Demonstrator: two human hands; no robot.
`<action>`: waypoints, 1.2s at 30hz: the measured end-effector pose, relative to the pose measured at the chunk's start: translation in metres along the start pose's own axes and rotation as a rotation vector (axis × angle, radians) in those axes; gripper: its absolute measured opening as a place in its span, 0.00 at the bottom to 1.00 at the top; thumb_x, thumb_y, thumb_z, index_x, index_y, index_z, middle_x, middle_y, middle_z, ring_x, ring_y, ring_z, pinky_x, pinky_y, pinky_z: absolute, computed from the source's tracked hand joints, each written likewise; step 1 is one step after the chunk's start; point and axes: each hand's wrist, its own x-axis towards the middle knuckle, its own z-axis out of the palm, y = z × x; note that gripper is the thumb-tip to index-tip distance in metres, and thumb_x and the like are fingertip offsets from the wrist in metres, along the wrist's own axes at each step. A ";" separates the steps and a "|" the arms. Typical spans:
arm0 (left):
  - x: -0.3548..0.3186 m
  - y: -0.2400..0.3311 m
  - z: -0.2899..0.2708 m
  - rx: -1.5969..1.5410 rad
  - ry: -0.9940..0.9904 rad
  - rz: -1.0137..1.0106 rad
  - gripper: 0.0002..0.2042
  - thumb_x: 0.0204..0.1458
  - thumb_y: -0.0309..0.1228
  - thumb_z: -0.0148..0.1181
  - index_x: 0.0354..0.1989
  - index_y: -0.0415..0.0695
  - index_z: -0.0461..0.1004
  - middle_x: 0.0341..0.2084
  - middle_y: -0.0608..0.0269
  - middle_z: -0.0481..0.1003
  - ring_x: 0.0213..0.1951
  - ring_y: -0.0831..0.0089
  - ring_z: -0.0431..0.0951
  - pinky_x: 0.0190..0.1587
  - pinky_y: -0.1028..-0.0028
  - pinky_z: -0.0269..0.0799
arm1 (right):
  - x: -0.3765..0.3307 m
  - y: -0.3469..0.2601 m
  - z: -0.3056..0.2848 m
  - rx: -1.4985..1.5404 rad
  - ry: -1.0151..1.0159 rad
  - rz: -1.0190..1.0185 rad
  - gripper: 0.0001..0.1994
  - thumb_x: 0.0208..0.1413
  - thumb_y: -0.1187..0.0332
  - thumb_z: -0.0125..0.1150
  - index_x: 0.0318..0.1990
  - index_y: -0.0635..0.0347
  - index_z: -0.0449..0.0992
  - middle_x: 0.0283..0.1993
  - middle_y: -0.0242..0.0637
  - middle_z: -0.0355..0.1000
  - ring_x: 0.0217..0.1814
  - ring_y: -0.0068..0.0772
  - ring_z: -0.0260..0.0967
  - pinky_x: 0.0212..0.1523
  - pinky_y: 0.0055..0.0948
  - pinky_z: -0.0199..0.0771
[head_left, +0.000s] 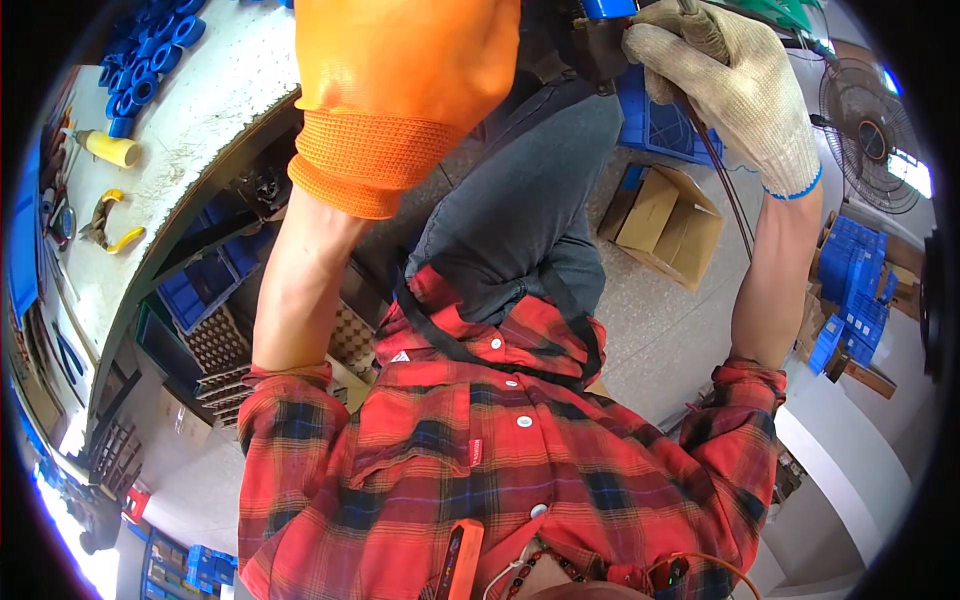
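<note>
The right hand (728,85), in an off-white knitted glove with a blue cuff edge, has its fingers curled round a thin grey metal rod (687,5) cut off by the upper edge; the left hand (405,60), in a bright orange glove with a ribbed cuff, has its fingers out of view, so I cannot tell whether it grips anything. Just left of the right fingertips, a glossy blue cylindrical piece (610,8) sits at the top of a dark metal fixture (598,52). A firm but relaxed right grip should serve best, with loose glove fabric held clear of the fixture and the wrist away from the thin dark cords (722,165) hanging below. Further left, the worn white table (215,95) bears piled blue ring-shaped pieces (150,48) and yellow-handled cutters (125,240), well apart from both hands and best left so.
</note>
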 end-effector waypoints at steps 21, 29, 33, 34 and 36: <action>0.005 -0.012 -0.027 -0.419 -0.199 -0.352 0.08 0.60 0.35 0.69 0.38 0.43 0.86 0.29 0.55 0.82 0.27 0.51 0.74 0.34 0.60 0.72 | -0.005 0.000 0.012 0.017 0.091 -0.054 0.10 0.62 0.68 0.69 0.36 0.68 0.87 0.25 0.34 0.79 0.25 0.24 0.69 0.31 0.22 0.68; 0.008 -0.061 -0.025 -0.617 -0.262 -0.145 0.08 0.60 0.32 0.69 0.38 0.40 0.87 0.32 0.55 0.84 0.29 0.53 0.75 0.36 0.62 0.74 | -0.009 0.010 0.014 -0.030 0.166 -0.062 0.10 0.62 0.67 0.69 0.33 0.64 0.86 0.23 0.29 0.78 0.23 0.24 0.66 0.29 0.23 0.67; 0.023 -0.056 -0.019 -0.690 -0.308 -0.049 0.07 0.60 0.31 0.68 0.38 0.39 0.87 0.33 0.55 0.84 0.29 0.54 0.76 0.37 0.63 0.75 | -0.008 0.002 0.014 -0.124 0.186 -0.126 0.09 0.61 0.67 0.69 0.32 0.64 0.85 0.22 0.29 0.78 0.22 0.25 0.65 0.28 0.25 0.66; 0.035 -0.047 0.003 -0.708 -0.319 -0.031 0.07 0.60 0.30 0.68 0.38 0.39 0.87 0.33 0.55 0.84 0.29 0.55 0.76 0.37 0.63 0.75 | -0.006 -0.001 0.016 -0.171 0.184 -0.154 0.10 0.60 0.67 0.70 0.31 0.64 0.85 0.22 0.29 0.78 0.22 0.26 0.65 0.28 0.25 0.66; 0.057 -0.038 0.047 -0.746 -0.341 0.007 0.07 0.60 0.30 0.68 0.38 0.38 0.87 0.33 0.55 0.85 0.30 0.55 0.77 0.38 0.64 0.76 | -0.005 -0.004 0.020 -0.213 0.179 -0.182 0.10 0.60 0.67 0.70 0.31 0.64 0.84 0.22 0.30 0.78 0.21 0.27 0.64 0.28 0.26 0.66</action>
